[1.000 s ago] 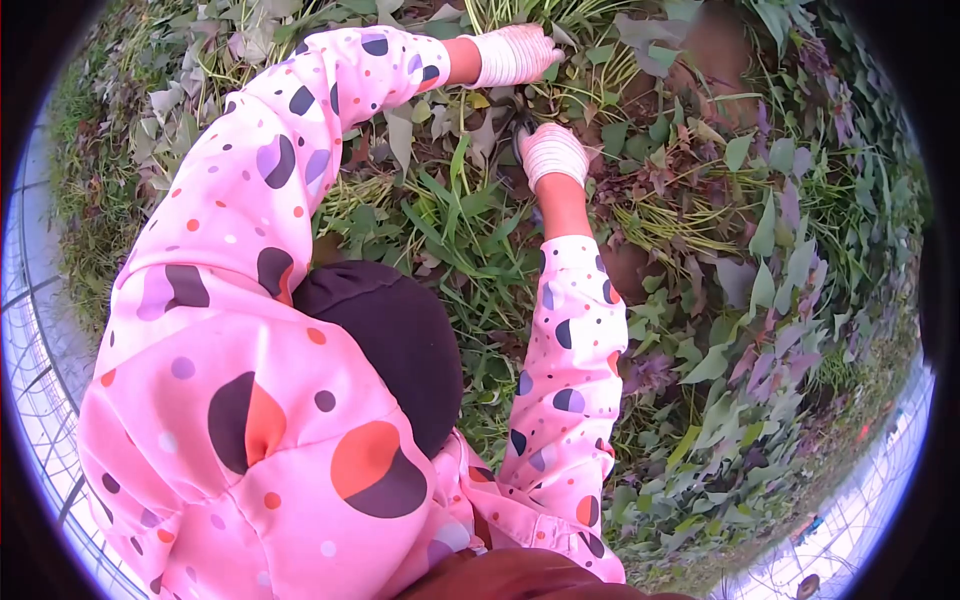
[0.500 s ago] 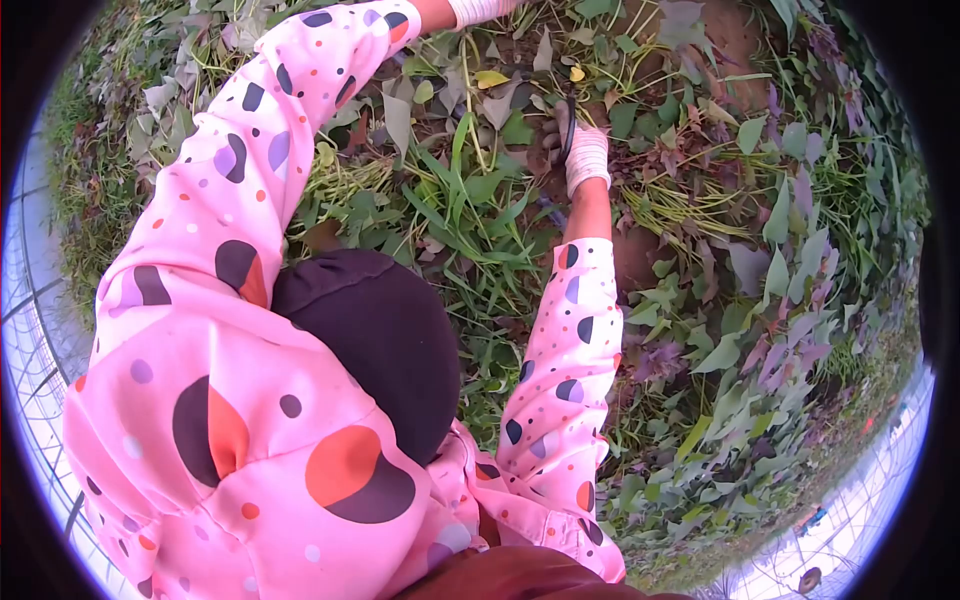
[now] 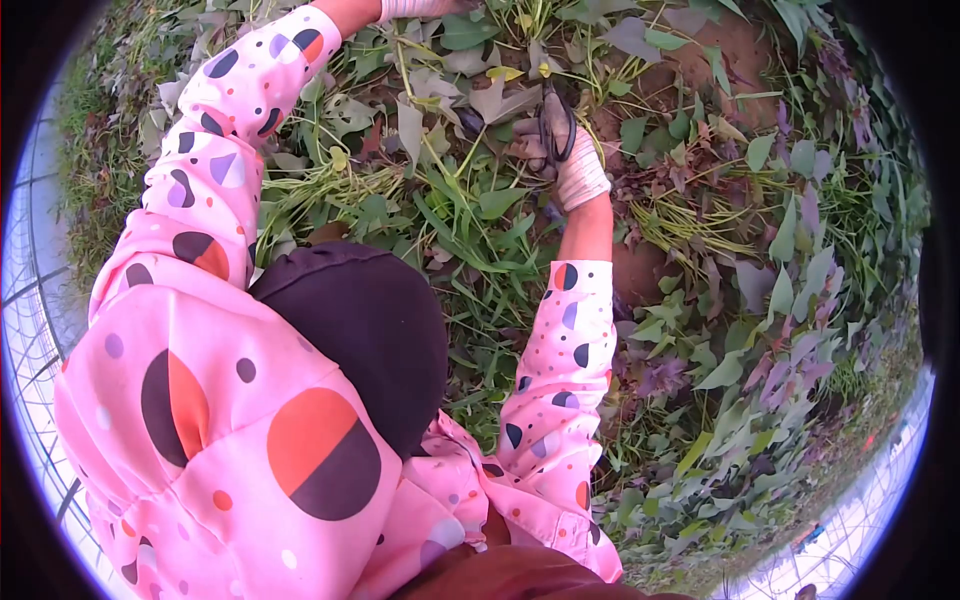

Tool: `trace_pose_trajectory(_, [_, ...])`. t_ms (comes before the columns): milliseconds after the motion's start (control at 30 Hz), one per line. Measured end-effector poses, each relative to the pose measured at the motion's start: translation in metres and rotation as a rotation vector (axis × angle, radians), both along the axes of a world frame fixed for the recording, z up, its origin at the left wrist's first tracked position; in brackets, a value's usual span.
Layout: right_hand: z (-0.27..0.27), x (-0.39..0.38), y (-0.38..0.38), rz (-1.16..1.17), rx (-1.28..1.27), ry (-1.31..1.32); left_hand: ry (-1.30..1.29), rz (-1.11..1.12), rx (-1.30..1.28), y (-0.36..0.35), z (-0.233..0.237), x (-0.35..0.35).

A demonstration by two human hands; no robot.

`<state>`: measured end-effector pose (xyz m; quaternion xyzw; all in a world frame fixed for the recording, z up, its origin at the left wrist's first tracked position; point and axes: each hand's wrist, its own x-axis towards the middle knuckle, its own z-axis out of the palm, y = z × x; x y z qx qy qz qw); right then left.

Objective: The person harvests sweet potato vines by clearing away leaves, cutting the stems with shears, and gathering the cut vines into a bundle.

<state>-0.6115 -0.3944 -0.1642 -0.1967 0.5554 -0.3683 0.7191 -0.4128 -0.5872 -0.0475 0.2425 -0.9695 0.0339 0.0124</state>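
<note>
My right hand (image 3: 562,145), in a soiled glove with a white ribbed cuff, is closed around the dark looped handles of what look like scissors (image 3: 556,125), among the leafy vines. The tool's blades cannot be made out. At the top edge my left hand (image 3: 428,7) shows only partly, also gloved, beside green leaves (image 3: 467,31); its fingers are hidden, and I cannot see whether it holds anything. Both arms wear pink dotted sleeves.
Green and purple-tinged foliage (image 3: 790,290) spreads on the right. Bare brown soil (image 3: 725,70) shows at the upper right, and long grass blades (image 3: 460,235) grow between my arms. My dark-clad knee (image 3: 355,330) is at the centre left. Pale gridded ground (image 3: 35,260) lies at the left edge.
My left hand has moved left along the top edge. My right hand, with the tool, has shifted slightly left and turned, so more of the dark loops shows.
</note>
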Motion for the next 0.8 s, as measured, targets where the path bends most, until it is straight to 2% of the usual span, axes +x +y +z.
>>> trace_pose_trajectory(67, [-0.034, 0.008, -0.014, -0.018, 0.038, -0.308, -0.051, -0.017, 0.315, 0.014, -0.006, -0.022])
trace_pose_trajectory(100, [-0.05, 0.007, -0.018, -0.017, 0.036, -0.306, -0.078, -0.215, 0.154, 0.014, -0.013, -0.029])
trace_pose_trajectory(133, [-0.062, 0.005, -0.022, 0.066, 0.14, -0.542, 0.098, -0.337, 0.054, 0.009, -0.039, -0.033])
trace_pose_trajectory(167, [-0.071, 0.006, -0.025, 0.153, 0.246, -0.778, 0.093, -0.336, 0.025, 0.002, -0.057, -0.038])
trace_pose_trajectory(200, [-0.078, 0.01, -0.027, 0.156, 0.247, -0.781, 0.087, -0.336, -0.001, -0.002, -0.069, -0.041])
trace_pose_trajectory(267, [-0.073, 0.021, -0.033, 0.075, 0.073, -0.765, 0.022, -0.303, -0.002, -0.004, -0.076, -0.04])
trace_pose_trajectory(333, [-0.073, 0.026, -0.04, 0.016, 0.073, -0.702, 0.282, -0.161, 0.03, -0.006, -0.087, -0.04])
trace_pose_trajectory(400, [-0.077, 0.027, -0.047, 0.069, 0.088, -0.686, 0.292, -0.15, 0.044, -0.004, -0.088, -0.035])
trace_pose_trajectory(467, [-0.068, 0.032, -0.051, 0.029, 0.085, -0.646, 0.312, -0.045, 0.032, 0.0, -0.088, -0.033])
trace_pose_trajectory(533, [-0.065, 0.035, -0.057, 0.021, 0.066, -0.406, 0.27, -0.01, 0.056, -0.001, -0.087, -0.03])
trace_pose_trajectory(600, [-0.066, 0.041, -0.058, 0.002, 0.077, -0.321, -0.013, 0.01, -0.035, -0.007, -0.092, -0.021])
trace_pose_trajectory(633, [-0.059, 0.041, -0.056, 0.011, 0.098, -0.187, -0.107, 0.056, -0.065, -0.008, -0.09, -0.018])
trace_pose_trajectory(667, [-0.053, 0.042, -0.056, 0.019, 0.117, -0.054, -0.103, 0.057, -0.073, -0.011, -0.087, -0.01])
trace_pose_trajectory(733, [-0.05, 0.042, -0.048, -0.044, 0.096, -0.016, 0.026, 0.157, -0.05, -0.007, -0.066, 0.007])
trace_pose_trajectory(800, [-0.054, 0.035, -0.043, 0.039, -0.004, 0.061, 0.197, 0.394, -0.142, -0.014, -0.049, 0.027])
